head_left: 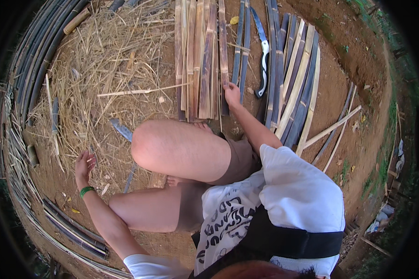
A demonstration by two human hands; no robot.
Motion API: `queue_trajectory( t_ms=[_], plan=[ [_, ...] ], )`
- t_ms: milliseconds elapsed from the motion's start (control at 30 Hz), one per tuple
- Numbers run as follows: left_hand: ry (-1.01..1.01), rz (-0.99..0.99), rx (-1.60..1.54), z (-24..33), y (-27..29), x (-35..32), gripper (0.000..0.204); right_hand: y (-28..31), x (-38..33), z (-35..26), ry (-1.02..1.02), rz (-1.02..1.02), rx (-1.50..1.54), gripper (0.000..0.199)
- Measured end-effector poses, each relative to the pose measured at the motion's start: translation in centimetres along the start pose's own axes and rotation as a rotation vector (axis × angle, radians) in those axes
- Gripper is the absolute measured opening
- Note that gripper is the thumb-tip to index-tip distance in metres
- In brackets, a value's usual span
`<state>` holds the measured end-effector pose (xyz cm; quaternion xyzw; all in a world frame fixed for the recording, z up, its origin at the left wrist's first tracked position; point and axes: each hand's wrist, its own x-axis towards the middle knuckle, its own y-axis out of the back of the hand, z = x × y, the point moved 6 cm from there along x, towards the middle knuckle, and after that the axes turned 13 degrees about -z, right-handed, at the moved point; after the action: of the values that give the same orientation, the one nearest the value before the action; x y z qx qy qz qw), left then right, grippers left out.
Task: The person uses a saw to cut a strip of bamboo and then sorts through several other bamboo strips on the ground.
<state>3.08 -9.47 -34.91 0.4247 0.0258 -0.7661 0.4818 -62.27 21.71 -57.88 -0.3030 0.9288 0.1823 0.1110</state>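
My right hand (232, 94) is closed around the near end of a brown split bamboo strip (224, 51), at the right side of a bundle of pale and brown bamboo strips (207, 65). My left hand (85, 166), with a green band at the wrist, hangs over the shavings with fingers loosely apart and nothing visible in it. Near my raised knee lies a metal blade (121, 129); the knee hides its far end. To the right of my right hand rests a curved saw (264, 60) with a white and black handle.
Bamboo shavings (111, 60) cover the ground ahead and left. Dark and pale strips (295, 83) lie beyond the saw, with loose sticks (337, 125) farther right. Long dark poles (46, 51) curve along the left side. A short bamboo piece (33, 156) sits at far left.
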Motion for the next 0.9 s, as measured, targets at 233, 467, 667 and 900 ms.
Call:
queue_trajectory(
  t_ms=[233,467,667,900],
  plan=[
    [0.018,0.020,-0.008,-0.7,1.0,-0.6,0.049,-1.6,-1.5,-1.3,-0.042,-0.096,-0.004,0.037],
    [0.033,0.018,0.008,-0.3,0.4,-1.2,0.046,-0.5,-3.3,-3.8,-0.084,-0.044,-0.177,0.044],
    [0.034,0.019,0.021,-0.1,0.2,-1.2,0.042,0.4,-3.3,-5.4,0.110,0.080,-0.367,0.049],
    [0.023,0.017,0.019,0.2,0.0,-0.5,0.040,-3.9,-7.4,-11.7,0.386,-0.138,-0.511,0.057]
  ],
)
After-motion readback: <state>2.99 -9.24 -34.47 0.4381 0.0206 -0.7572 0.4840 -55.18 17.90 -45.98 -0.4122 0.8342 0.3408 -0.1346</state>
